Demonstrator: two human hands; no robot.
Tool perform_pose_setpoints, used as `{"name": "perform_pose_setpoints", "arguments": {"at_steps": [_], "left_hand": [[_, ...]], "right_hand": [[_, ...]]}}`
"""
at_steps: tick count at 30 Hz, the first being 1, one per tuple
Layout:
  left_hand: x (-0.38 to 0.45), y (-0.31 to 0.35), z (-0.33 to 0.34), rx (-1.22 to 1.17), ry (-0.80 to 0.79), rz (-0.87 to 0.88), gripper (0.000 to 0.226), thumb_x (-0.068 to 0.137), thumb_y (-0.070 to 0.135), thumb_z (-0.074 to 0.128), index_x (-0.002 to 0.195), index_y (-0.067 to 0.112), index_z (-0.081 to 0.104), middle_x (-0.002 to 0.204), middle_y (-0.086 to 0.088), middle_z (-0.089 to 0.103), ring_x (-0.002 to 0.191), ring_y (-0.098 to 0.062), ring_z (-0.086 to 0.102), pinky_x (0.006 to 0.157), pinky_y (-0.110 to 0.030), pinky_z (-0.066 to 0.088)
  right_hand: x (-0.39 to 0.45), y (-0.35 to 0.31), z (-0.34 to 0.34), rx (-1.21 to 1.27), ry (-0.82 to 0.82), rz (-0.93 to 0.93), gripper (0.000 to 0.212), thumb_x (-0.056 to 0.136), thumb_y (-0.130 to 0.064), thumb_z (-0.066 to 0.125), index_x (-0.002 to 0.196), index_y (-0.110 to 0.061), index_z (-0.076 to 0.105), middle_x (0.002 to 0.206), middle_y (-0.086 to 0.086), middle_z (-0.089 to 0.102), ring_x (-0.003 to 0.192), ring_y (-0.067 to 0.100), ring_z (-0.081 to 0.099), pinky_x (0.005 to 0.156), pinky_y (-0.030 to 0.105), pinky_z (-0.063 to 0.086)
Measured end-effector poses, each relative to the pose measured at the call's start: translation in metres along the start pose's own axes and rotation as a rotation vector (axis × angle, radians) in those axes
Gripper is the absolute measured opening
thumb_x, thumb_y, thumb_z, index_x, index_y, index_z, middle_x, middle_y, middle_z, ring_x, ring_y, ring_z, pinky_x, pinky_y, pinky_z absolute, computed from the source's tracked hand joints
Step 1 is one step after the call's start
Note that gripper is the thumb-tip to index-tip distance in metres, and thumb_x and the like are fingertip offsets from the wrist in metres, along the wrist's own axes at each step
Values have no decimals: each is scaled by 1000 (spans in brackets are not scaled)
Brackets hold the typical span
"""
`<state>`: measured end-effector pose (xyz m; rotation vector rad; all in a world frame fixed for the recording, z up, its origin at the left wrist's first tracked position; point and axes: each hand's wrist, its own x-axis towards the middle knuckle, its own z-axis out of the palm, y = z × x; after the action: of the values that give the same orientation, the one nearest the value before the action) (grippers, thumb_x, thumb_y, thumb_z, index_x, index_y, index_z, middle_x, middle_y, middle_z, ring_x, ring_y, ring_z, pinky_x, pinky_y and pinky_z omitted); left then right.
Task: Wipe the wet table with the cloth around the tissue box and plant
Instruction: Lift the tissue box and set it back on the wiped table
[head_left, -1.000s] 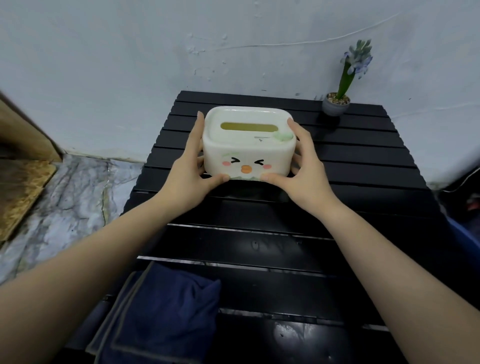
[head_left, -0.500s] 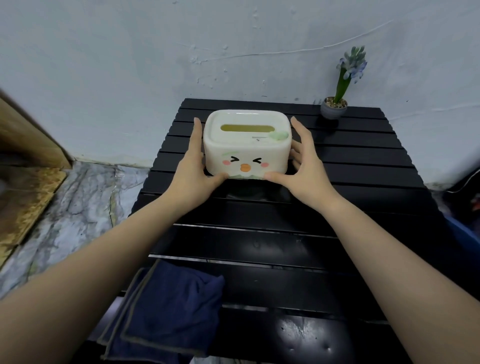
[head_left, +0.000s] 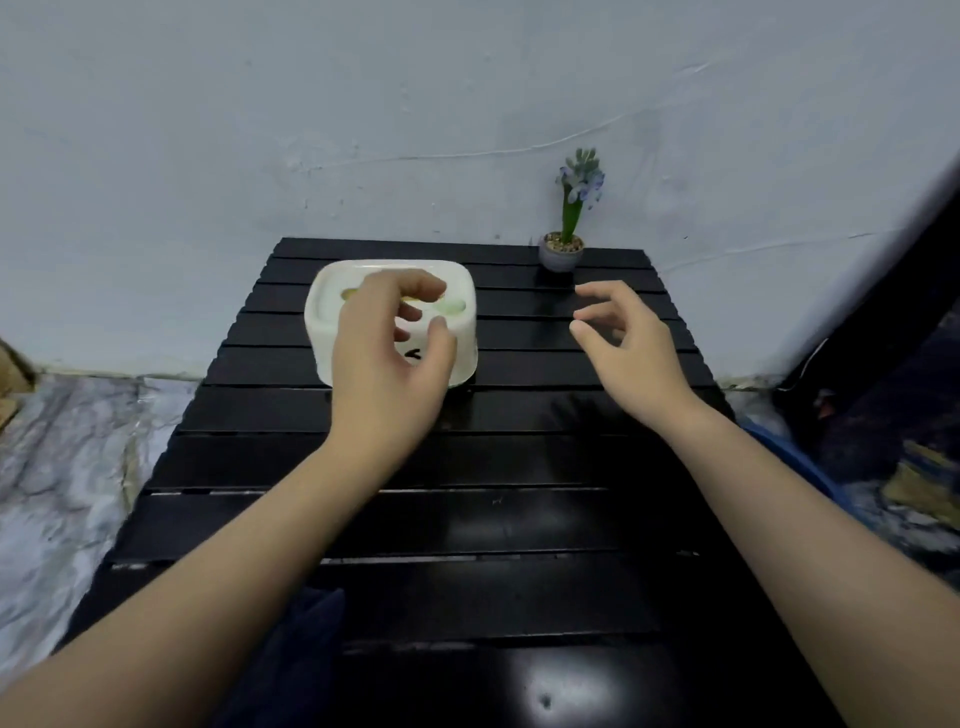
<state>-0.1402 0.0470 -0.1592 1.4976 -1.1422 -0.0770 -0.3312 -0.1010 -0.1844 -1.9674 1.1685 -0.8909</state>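
On the black slatted counter (head_left: 519, 457) sits the tissue box (head_left: 332, 312), while left hand (head_left: 387, 358) and right hand (head_left: 626, 343) hover above, fingers loosely spread, empty.

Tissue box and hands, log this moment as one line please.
tissue box: on table, rear left | left hand: open, empty | right hand: open, empty | cloth: near edge, untouched | plant: rear right

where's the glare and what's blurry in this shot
Head view: glare sits on the near table slat; the left hand is motion-blurred over the tissue box; the right hand casts a soft shadow; wide-angle distortion bends the edges.
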Motion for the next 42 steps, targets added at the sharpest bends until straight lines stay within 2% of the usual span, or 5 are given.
{"name": "perform_pose_setpoints", "arguments": {"at_steps": [6,12,17,37,42], "left_hand": [[5,-3,78,68,-265,141,22,85,6,59,103,17,62,99,7,59,88,-11,55,80,-32,50],[8,-38,128,268,-579,148,33,96,8,52,128,13,60,131,-4,57,121,-26,52,101,-44,45],[0,-61,143,593,-839,129,59,105,49,25,159,27,15,168,-5,9,156,-23,1,126,-44,0],[-32,-39,91,598,-887,158,56,104,49,31,155,24,32,166,-5,21,155,-24,11,127,-40,8],[-64,-25,51,605,-872,143,55,103,49,34,152,24,39,163,-3,29,153,-23,20,126,-38,14]], "right_hand": [[49,12,-9,-193,-23,-77,24,96,-19,59,118,-28,65,100,-4,67,101,17,63,94,43,53],[114,25,13,-492,-147,-51,35,99,-25,58,134,-27,56,133,10,49,128,34,44,108,48,41],[153,41,34,-499,-249,48,56,100,-35,59,151,-38,38,162,20,14,144,45,25,116,49,32],[64,21,45,-179,-283,-201,55,93,-5,67,141,-29,55,130,0,41,120,9,43,98,-2,29],[19,12,55,-110,-251,-207,55,92,-7,69,140,-30,57,127,-5,41,116,3,43,101,1,28]]}}
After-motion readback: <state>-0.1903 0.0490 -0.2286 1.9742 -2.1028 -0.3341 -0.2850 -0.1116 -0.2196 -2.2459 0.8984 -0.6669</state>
